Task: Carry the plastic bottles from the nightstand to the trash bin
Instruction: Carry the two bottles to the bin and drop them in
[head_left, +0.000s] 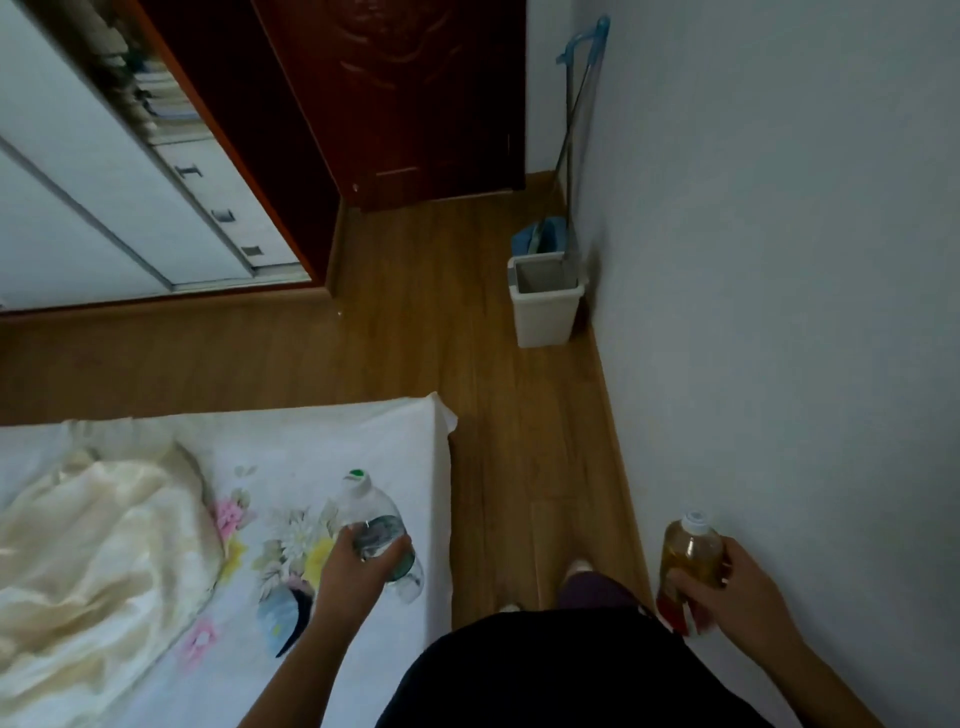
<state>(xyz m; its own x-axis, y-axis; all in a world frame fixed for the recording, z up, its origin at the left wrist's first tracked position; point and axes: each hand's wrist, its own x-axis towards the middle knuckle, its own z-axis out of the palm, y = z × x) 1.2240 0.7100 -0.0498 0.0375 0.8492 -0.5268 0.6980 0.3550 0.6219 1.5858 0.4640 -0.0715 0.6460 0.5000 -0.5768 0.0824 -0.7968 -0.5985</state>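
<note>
Fingers: our left hand (358, 564) has its fingers (399, 546) curled tight round the middle of the clear bottle (382, 540); our right hand (737, 587) has its fingers (678, 579) clamped on the lower half of the amber bottle (691, 558), thumb up the side.
Bottles: the clear bottle, green cap at 12 o'clock, hangs over the corner of the bed (311, 457) at about 7 o'clock in view; the amber bottle, white cap up, sits at 5 o'clock, near the wall (779, 260).
Trash bin: the open white trash bin (543, 304) stands on the floor (441, 312) against the wall at 1 o'clock, well apart from both hands, a mop (571, 150) leaning just behind it.
Step in hand: we judge this the carry, with both bottles lifted and the walk to the bin not yet done.
Doing it well: we should keep both grips firm and walk the strip of floor between bed and wall towards 12 o'clock.
Amber bottle: it looks full of liquid, so likely heavier; we keep it upright.
Drop: we bring each bottle over the bin's mouth before letting go, one hand at a time.
Risk: the mop handle may get knocked as we reach in.
</note>
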